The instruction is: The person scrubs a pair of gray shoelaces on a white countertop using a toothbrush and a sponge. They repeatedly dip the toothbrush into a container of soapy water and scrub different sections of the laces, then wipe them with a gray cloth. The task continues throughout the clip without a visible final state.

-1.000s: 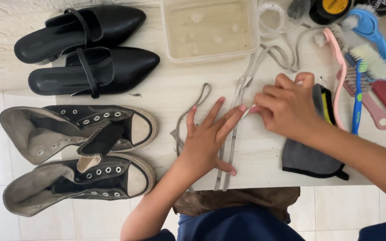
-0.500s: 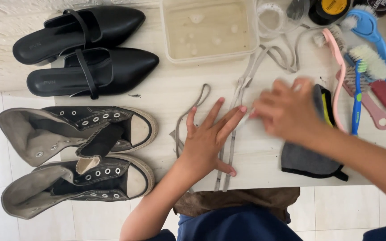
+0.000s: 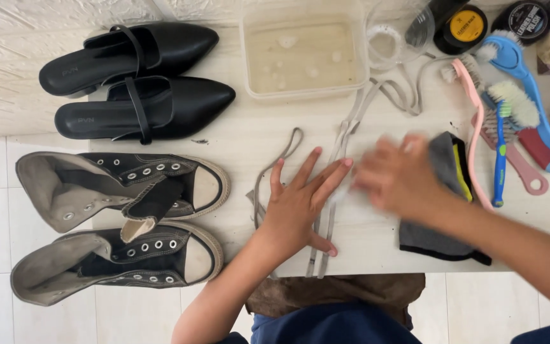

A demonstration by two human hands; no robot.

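Observation:
My left hand [image 3: 297,207] lies flat with its fingers spread on grey shoelaces [image 3: 345,127] that run down the pale tabletop [image 3: 249,137] to its near edge. A second lace loop [image 3: 281,153] curls just left of that hand. My right hand [image 3: 399,175] is motion-blurred, right of the left fingertips and over the laces. Its fingers look curled, and what it holds is unclear. A grey cloth with a yellow edge [image 3: 437,239] lies under and behind the right wrist.
Two black pointed flats [image 3: 141,105] and two unlaced black high-top sneakers [image 3: 122,185] sit at the left. A clear tub of cloudy water [image 3: 303,57] stands at the back. Pink [image 3: 479,127] and blue brushes [image 3: 529,89], a toothbrush [image 3: 499,165] and polish tins [image 3: 463,28] lie at the right.
My right hand has slid a little along the laces beside the left fingertips and is now blurred. The left hand stays pressed flat in the same place.

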